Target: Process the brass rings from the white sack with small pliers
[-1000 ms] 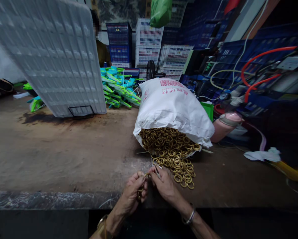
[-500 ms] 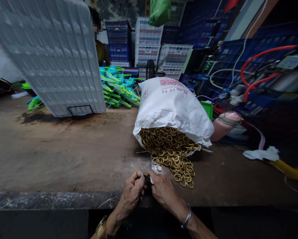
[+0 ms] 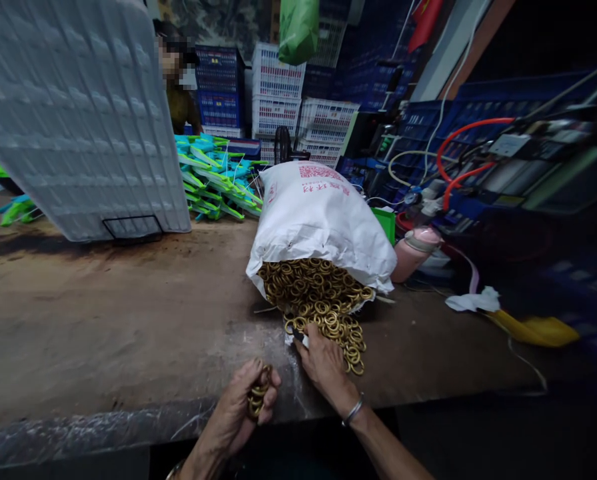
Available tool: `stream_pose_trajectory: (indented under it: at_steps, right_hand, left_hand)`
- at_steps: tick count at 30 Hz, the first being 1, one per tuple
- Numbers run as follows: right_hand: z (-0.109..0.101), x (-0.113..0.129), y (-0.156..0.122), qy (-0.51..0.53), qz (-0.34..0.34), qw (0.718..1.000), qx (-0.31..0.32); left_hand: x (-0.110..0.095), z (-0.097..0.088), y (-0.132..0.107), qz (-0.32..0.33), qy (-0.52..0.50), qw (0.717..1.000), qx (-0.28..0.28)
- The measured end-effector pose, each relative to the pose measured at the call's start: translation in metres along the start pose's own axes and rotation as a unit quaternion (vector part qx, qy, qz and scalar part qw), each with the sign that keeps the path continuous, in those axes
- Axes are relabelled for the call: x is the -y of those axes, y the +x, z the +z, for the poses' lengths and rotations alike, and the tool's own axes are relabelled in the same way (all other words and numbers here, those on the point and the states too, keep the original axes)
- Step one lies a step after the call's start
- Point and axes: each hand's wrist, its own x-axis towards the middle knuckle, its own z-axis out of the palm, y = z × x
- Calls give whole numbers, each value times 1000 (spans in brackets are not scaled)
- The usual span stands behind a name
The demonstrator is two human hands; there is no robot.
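Note:
A white sack (image 3: 318, 220) lies on its side on the worn workbench (image 3: 103, 327), and a heap of brass rings (image 3: 318, 300) spills from its mouth. My left hand (image 3: 243, 403) is closed round a stack of brass rings (image 3: 256, 395) near the bench's front edge. My right hand (image 3: 323, 363) rests at the near edge of the spilled heap, fingers bent onto the rings and a small dark-and-white piece (image 3: 301, 338). A bangle sits on my right wrist.
A big white ribbed panel (image 3: 78, 113) leans at the back left. Green and blue plastic parts (image 3: 218, 180) are piled behind the sack, a pink bottle (image 3: 413, 250) beside it. Stacked crates, hoses and machinery fill the right. Another person (image 3: 176, 80) stands at the back.
My hands have parted: the left drew back toward the bench edge with its rings, the right reached forward to the heap. The view swung to the right.

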Motion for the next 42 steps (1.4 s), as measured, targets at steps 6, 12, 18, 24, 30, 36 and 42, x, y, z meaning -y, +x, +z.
stream_pose_trajectory:
  at_steps: [6, 12, 18, 24, 30, 36, 42]
  right_hand:
    - [3, 2, 3, -25, 11, 1000, 2]
    - [4, -3, -1, 91, -39, 995, -2]
    - [1, 14, -4, 393, 4, 919, 41]
    - [2, 33, -10, 527, 38, 847, 67]
    - [3, 33, -13, 529, -4, 842, 105]
    - [-1, 29, -9, 472, -32, 875, 105]
    - [1, 32, -11, 463, -17, 881, 99]
  left_hand:
    - [-1, -4, 1, -1, -24, 1000, 6]
    - [1, -6, 5, -29, -67, 997, -15]
    - [6, -1, 11, 14, -33, 997, -75]
    - [13, 3, 15, 110, 137, 976, -130]
    - [10, 1, 15, 130, 226, 953, -156]
    - [5, 1, 10, 263, 314, 904, -125]
    - [4, 6, 6, 68, 221, 969, -84]
